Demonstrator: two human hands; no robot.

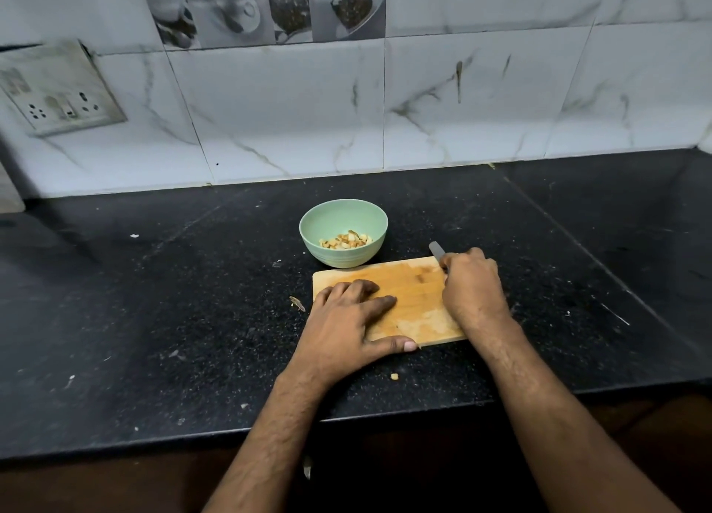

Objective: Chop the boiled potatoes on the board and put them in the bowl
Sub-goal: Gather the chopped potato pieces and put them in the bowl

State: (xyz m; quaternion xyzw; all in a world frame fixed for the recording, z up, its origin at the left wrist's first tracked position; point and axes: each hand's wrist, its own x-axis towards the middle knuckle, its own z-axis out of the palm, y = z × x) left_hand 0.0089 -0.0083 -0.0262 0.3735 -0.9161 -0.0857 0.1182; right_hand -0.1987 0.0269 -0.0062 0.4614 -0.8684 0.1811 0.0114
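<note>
Nearest, at the front edge of the black counter (154, 339), two bare forearms are seen reaching in from below. Just beyond that edge, a small potato crumb (394, 376) is seen lying alone on the counter, near the thumb of the left hand (346, 327). That hand is laid flat, fingers relaxed and spread, on the near left corner of the wooden board (416, 300), with nothing grasped. The board's surface is shown bare of pieces, with a pale smear near its right front part. At the board's right side, the right hand (472, 285) is curled around the handle of a knife (437, 251), of which only a short grey end is visible past the knuckles, beyond the board's far right corner. A brownish scrap (297, 303) is seen on the counter just left of the board. Behind the board, almost touching its far edge, a pale green bowl (343, 214) is set, with the chopped potatoes (346, 241) held inside. Farthest back, a marbled tile wall (462, 100) and a socket plate (57, 92) are visible.
</note>
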